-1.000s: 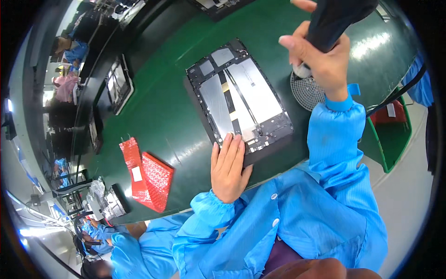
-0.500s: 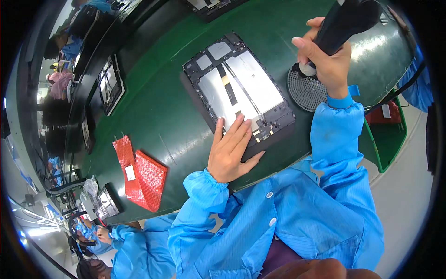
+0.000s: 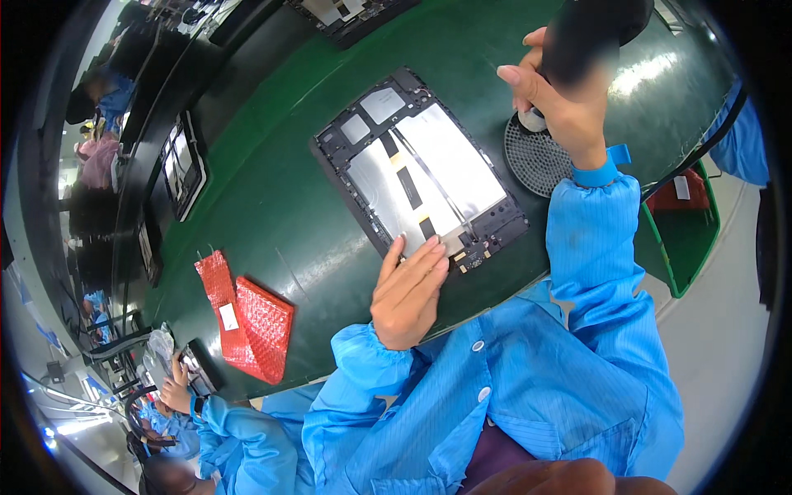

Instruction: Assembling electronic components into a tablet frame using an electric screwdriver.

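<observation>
The opened tablet [image 3: 464, 165] lay mid-frame on the desk [image 3: 264, 190], long axis upper left to lower right. The left hand [image 3: 407, 297] rested open on its lower end; the right hand [image 3: 571, 115] gripped a black tool [image 3: 590, 41].

1 green table [image 3: 256, 214], pale floor [image 3: 716, 268]

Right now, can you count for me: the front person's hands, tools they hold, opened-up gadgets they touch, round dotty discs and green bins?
Left hand and right hand: 2
Black tool: 1
Opened-up gadget: 1
Dotty disc: 1
Green bin: 1
Total: 6
</observation>
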A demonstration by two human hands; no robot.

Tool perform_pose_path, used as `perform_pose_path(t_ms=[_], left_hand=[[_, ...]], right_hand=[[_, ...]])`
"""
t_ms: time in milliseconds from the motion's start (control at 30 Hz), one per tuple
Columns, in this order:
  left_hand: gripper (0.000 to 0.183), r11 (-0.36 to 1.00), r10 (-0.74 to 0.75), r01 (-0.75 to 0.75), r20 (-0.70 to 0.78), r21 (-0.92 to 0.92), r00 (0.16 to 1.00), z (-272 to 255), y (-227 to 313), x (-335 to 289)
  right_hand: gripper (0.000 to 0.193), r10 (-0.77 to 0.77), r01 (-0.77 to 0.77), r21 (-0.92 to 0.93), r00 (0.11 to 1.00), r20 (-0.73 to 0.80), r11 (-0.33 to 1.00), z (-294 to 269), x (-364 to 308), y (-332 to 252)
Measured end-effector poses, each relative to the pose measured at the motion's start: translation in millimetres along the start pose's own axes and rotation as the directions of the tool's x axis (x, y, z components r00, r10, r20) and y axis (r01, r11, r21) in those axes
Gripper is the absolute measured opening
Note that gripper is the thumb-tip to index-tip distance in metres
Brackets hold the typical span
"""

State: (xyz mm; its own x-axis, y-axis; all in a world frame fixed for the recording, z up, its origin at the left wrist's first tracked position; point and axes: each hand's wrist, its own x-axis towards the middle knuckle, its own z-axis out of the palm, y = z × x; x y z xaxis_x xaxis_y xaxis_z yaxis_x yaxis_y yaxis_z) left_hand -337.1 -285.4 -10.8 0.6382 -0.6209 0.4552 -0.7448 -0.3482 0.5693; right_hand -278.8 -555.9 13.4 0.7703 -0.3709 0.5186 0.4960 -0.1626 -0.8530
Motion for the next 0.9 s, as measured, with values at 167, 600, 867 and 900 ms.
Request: perform_pose_path(t_ms=[167, 600, 867, 900], left_hand=[[0.019, 0.986, -0.163, 0.165, -0.112, 0.005, 0.98, -19.4, 2.6, 4.9], [0.014, 0.756, -0.603, 0.465, -0.215, -0.461, 0.768, -47.8, -58.1, 17.0], [0.012, 0.573, -0.695, 0.494, -0.068, -0.654, 0.715, -40.2, -83.2, 46.6], [0.012, 0.569, -0.695, 0.49, -0.069, -0.661, 0.715, -36.5, -87.5, 45.7]], right_hand=[[0.033, 0.055, -0.054, 0.018, 0.998, -0.022, 0.998, 6.9, -1.9, 2.6], [0.037, -0.029, 0.031, 0.066, 0.999, -0.036, 0.997, 22.9, -1.4, -29.4], [0.039, -0.124, 0.066, 0.293, 0.975, 0.182, 0.954, 86.4, -1.1, -51.5], [0.039, -0.124, 0.064, 0.286, 0.972, 0.197, 0.956, 94.1, 0.1, -53.1]])
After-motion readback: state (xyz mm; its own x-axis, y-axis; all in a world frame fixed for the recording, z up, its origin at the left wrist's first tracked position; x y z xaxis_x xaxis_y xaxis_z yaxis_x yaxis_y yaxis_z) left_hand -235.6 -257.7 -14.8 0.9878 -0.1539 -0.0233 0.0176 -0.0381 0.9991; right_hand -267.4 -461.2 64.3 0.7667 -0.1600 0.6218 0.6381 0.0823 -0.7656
